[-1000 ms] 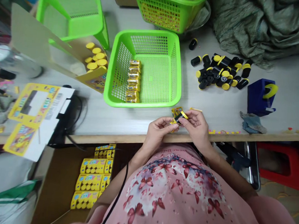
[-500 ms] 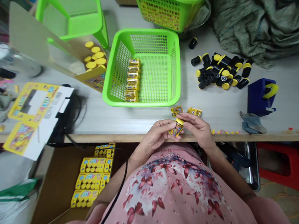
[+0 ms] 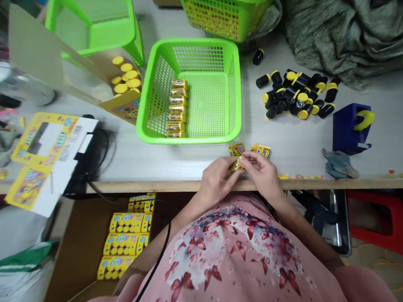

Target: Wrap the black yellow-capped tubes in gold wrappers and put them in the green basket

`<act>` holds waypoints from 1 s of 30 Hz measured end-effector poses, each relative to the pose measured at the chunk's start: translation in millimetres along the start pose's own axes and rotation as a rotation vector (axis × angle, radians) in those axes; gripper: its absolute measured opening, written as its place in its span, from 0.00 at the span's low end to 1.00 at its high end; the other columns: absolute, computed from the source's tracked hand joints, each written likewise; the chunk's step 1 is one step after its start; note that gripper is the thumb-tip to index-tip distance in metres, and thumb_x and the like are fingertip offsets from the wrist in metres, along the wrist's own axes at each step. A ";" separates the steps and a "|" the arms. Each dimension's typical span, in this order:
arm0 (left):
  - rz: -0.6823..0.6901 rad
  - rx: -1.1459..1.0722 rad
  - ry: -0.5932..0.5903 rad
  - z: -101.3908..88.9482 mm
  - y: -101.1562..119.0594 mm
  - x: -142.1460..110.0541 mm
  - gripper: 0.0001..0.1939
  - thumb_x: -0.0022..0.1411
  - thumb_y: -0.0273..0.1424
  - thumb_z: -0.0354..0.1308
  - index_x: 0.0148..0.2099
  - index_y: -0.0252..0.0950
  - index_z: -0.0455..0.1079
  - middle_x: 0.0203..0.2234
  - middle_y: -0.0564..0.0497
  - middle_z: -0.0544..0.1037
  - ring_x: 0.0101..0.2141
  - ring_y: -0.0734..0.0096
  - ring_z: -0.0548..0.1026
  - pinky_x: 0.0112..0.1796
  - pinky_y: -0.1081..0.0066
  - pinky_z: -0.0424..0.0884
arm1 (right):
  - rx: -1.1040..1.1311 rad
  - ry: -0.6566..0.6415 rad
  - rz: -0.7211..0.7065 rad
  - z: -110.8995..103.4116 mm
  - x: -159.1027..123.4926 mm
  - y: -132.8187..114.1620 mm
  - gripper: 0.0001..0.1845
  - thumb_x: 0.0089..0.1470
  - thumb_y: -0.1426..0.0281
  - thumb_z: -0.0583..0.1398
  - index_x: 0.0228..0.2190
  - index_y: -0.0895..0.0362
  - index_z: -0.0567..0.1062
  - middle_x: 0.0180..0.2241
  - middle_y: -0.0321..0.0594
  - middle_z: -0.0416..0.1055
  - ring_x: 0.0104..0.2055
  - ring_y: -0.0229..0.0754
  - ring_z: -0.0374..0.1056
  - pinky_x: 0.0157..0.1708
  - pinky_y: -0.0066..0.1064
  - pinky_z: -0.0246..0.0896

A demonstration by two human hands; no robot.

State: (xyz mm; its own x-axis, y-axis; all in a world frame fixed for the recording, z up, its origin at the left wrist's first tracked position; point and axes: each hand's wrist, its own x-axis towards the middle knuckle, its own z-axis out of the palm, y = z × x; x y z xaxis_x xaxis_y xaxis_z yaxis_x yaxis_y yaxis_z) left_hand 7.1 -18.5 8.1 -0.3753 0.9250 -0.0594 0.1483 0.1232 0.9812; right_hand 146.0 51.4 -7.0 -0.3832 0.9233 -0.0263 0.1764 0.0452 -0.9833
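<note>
At the table's front edge, my left hand [image 3: 216, 177] is closed around a small canister [image 3: 238, 163] with a yellow printed label, which is mostly covered by fingers. My right hand [image 3: 263, 175] pinches the same canister from the other side, fingertips against it. Just beyond my fingers lie two flat yellow printed labels [image 3: 236, 149]. A green plastic basket [image 3: 188, 142] stands farther back, with a row of yellow-wrapped canisters [image 3: 177, 115] along its left side. To the right is a loose heap of black canisters [image 3: 298, 95] with yellow caps.
A blue tape dispenser [image 3: 349, 128] and a crumpled cloth [image 3: 339, 164] are on the right. An open box [image 3: 120, 107] of yellow-capped canisters stands left of the basket, near a flattened printed carton [image 3: 44, 155]. Below the table, a cardboard box [image 3: 75, 252] holds yellow packs.
The canister has turned between my hands, its yellow cap no longer plainly seen. My left hand has rolled over it, back of the hand upward. The view has shifted slightly.
</note>
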 end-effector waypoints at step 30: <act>-0.578 -0.697 -0.228 -3.2 9.8 8.3 0.16 0.39 0.33 0.75 0.32 0.30 0.79 0.24 0.48 0.82 0.25 0.70 0.78 0.32 0.71 0.75 | -0.457 -0.046 -0.683 -3.7 -18.2 -6.4 0.38 0.54 0.76 0.60 0.63 0.52 0.53 0.48 0.46 0.74 0.52 0.48 0.71 0.54 0.47 0.69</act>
State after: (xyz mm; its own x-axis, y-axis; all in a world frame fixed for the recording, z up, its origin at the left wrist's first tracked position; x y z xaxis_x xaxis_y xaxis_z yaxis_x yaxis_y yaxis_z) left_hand 2.6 -10.8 17.8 -0.0203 0.8446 -0.5350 -0.6157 0.4111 0.6723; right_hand 155.2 35.8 0.4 -0.5751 0.6200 0.5337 0.2390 0.7513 -0.6152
